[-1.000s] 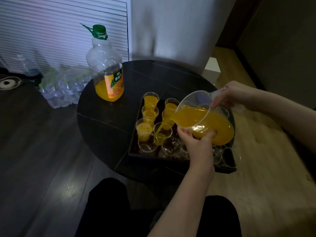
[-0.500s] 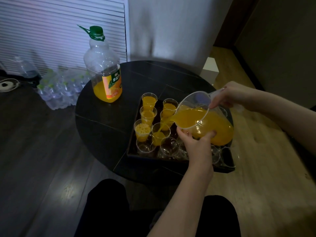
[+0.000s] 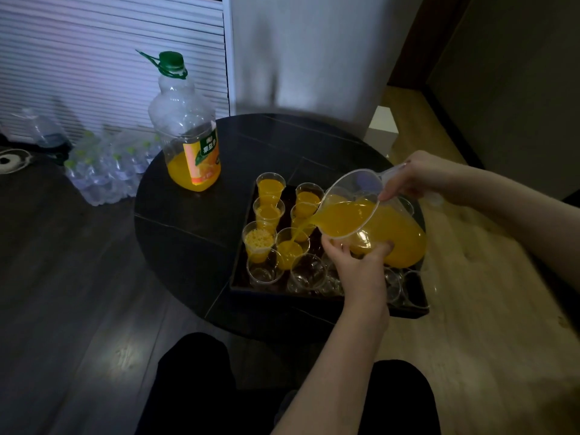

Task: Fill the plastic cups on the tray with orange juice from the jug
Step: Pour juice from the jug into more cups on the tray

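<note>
Both hands hold the clear jug [image 3: 373, 227] tilted over the tray [image 3: 238, 277]: the right hand [image 3: 420, 178] grips its handle at the upper rim, fingers curled round it, and the left hand [image 3: 357, 265] cups the belly from below, thumb and fingertips pressed to the plastic. A thin stream of orange juice [image 3: 298, 232] runs from the spout into a cup [image 3: 292, 249] in the second column, about half full. Five more cups [image 3: 270, 186] farther along the two left columns already hold juice, one of them frothy on top. Empty clear cups [image 3: 307, 274] stand in the near row and under the jug. The dark tray sits on the right half of a round black table [image 3: 188, 227]. A big juice bottle [image 3: 186, 133] with a green cap stands at the table's far left edge, well apart from the tray. Beyond it, a wrapped pack of water bottles [image 3: 103, 171] lies on the dark wood floor before a slatted white wall.
</note>
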